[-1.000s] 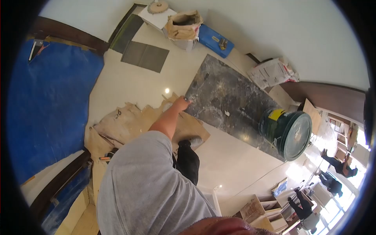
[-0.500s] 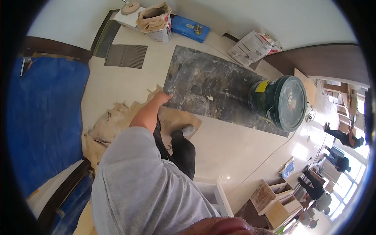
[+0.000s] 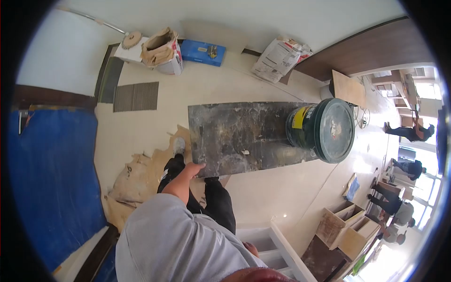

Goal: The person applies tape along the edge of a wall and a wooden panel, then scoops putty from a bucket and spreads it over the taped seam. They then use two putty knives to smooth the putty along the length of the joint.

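Note:
My left hand (image 3: 191, 170) is closed on the near left corner of a dark, scuffed board (image 3: 235, 136), thumb on top and fingers hidden below. The board covers part of my leg. Toward its right end is a dark green lidded bucket (image 3: 336, 131) with a yellow label; its base overlaps the board, apparently standing on it. A small pale scrap (image 3: 245, 152) lies on the board's surface. Beside my torso a small patch of skin, probably my right hand (image 3: 251, 248), shows near a white drawer-like frame (image 3: 286, 249); its fingers cannot be made out.
Torn brown cardboard (image 3: 129, 181) lies by my feet. Along the wall are an open paper sack (image 3: 160, 49), a blue case (image 3: 203, 52) and a white bag (image 3: 277, 58). A blue-covered panel (image 3: 56, 174) stands left. Wooden boxes (image 3: 347, 228) and several people (image 3: 408, 134) are at right.
The board has swung round, its left end moving toward me, my left hand still on its corner. The bucket appears slightly farther left in view. One foot has shifted forward and the camera has turned.

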Available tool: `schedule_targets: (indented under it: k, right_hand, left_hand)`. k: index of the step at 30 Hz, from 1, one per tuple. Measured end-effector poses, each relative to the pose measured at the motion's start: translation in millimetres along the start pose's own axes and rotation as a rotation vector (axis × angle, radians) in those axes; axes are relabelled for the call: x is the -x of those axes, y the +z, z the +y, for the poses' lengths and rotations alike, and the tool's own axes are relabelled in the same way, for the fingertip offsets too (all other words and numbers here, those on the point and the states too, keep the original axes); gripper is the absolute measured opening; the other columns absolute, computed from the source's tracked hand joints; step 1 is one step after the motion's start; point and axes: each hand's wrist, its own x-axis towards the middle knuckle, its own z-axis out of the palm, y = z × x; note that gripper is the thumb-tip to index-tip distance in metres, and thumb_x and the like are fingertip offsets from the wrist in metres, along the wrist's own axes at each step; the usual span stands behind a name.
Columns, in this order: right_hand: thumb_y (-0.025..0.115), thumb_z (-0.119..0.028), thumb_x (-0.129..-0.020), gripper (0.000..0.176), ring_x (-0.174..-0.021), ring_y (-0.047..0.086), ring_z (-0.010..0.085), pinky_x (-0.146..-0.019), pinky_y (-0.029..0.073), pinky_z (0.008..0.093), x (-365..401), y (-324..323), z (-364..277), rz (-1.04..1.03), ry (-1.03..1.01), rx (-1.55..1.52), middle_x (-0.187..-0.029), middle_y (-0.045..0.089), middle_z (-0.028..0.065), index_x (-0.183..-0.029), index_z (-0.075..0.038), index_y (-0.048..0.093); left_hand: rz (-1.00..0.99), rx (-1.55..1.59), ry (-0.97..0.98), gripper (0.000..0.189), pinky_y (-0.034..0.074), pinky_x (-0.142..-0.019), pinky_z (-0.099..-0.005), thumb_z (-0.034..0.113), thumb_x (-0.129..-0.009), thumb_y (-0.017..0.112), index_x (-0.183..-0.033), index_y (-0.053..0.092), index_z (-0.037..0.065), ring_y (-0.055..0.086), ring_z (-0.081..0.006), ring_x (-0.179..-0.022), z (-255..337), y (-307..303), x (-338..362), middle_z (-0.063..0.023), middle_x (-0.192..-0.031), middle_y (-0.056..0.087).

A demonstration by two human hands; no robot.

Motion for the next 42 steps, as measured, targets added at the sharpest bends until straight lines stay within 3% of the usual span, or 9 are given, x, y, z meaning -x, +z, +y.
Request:
schedule_targets:
  k: [6,7,10,13,17,20,22,28,42]
  right_hand:
    - [0.074,-0.025,-0.083,0.054,-0.099,0.068,0.0307,-0.084,0.058,0.0452,-39,-4,-67,-0.243,0.344,-0.13,-0.115,0.068,0.0153,-0.133,-0.013,0.059]
    - [0.072,-0.027,-0.088,0.05,-0.095,0.069,0.0252,-0.078,0.061,0.0444,-49,7,-62,-0.108,-0.055,0.174,-0.113,0.068,0.0136,-0.134,-0.013,0.058]
    - [0.077,-0.023,-0.083,0.057,-0.09,0.068,0.0245,-0.074,0.059,0.0464,-105,22,-107,0.04,0.674,-0.646,-0.104,0.068,0.0087,-0.135,-0.012,0.056]
    - [0.074,-0.011,-0.083,0.058,-0.088,0.069,0.0258,-0.073,0.058,0.0433,-180,36,-152,-0.038,0.474,-0.318,-0.098,0.069,0.0117,-0.137,-0.017,0.056]
    - [0.052,-0.04,-0.099,0.04,-0.077,0.071,0.0304,-0.071,0.059,0.0432,-246,-31,-316,-0.072,0.142,0.028,-0.092,0.071,0.016,-0.111,-0.007,0.071]
    - [0.069,-0.025,-0.078,0.021,-0.086,0.07,0.0356,-0.072,0.056,0.0481,-317,-44,-345,0.166,-0.311,0.613,-0.09,0.072,0.0136,-0.097,-0.018,0.074]
    - [0.057,-0.024,-0.09,0.023,-0.089,0.071,0.0378,-0.078,0.055,0.0526,-323,-81,-403,-0.026,-0.148,0.596,-0.095,0.073,0.0173,-0.095,-0.01,0.075]
    - [0.062,-0.024,-0.086,0.022,-0.091,0.071,0.0352,-0.078,0.056,0.0494,-339,-99,-427,0.169,-0.092,0.567,-0.094,0.072,0.0177,-0.094,-0.01,0.076]
    - [0.068,-0.026,-0.085,0.024,-0.077,0.073,0.0293,-0.069,0.058,0.0414,-439,-115,-403,0.273,0.143,0.163,-0.09,0.073,0.0149,-0.099,-0.007,0.074]
  left_hand:
    - [0.324,-0.521,0.398,0.073,0.055,-0.085,-0.0454,0.053,-0.085,0.07,-0.118,0.064,-0.012,0.069,-0.0397,-0.1,15,-95,12,-0.0299,-0.111,0.069]
    - [0.403,-0.582,0.494,0.072,0.054,-0.088,-0.0459,0.053,-0.087,0.068,-0.118,0.063,-0.012,0.068,-0.04,-0.102,32,-123,22,-0.0297,-0.111,0.069]
    - [0.046,-0.776,0.491,0.06,0.05,-0.097,-0.0463,0.047,-0.093,0.061,-0.123,0.064,-0.005,0.064,-0.0404,-0.111,76,-243,46,-0.0299,-0.118,0.065]
    - [0.363,-0.825,0.64,0.052,0.055,-0.081,-0.0485,0.047,-0.092,0.062,-0.109,0.071,-0.002,0.071,-0.04,-0.09,21,-357,-6,-0.0264,-0.096,0.072]
    - [0.236,-0.44,0.212,0.05,0.051,-0.056,-0.0456,0.045,-0.092,0.062,-0.091,0.07,-0.004,0.065,-0.0321,-0.061,51,-508,66,-0.0194,-0.076,0.069]
    - [0.411,-0.599,0.137,0.048,0.049,-0.055,-0.0453,0.042,-0.091,0.064,-0.083,0.069,-0.004,0.062,-0.0306,-0.056,72,-592,88,-0.0168,-0.071,0.066]
    - [0.495,-0.563,0.282,0.047,0.05,-0.059,-0.0448,0.042,-0.091,0.065,-0.083,0.07,-0.005,0.065,-0.0309,-0.062,80,-624,71,-0.0179,-0.074,0.068]
    - [0.331,-0.559,0.351,0.057,0.049,-0.097,-0.0438,0.047,-0.087,0.068,-0.118,0.07,-0.001,0.065,-0.0376,-0.112,172,-575,76,-0.0251,-0.116,0.069]
    - [0.075,-1.403,0.629,0.061,0.048,-0.101,-0.0435,0.049,-0.084,0.067,-0.125,0.066,0.004,0.061,-0.0367,-0.119,444,-518,41,-0.0216,-0.127,0.065]
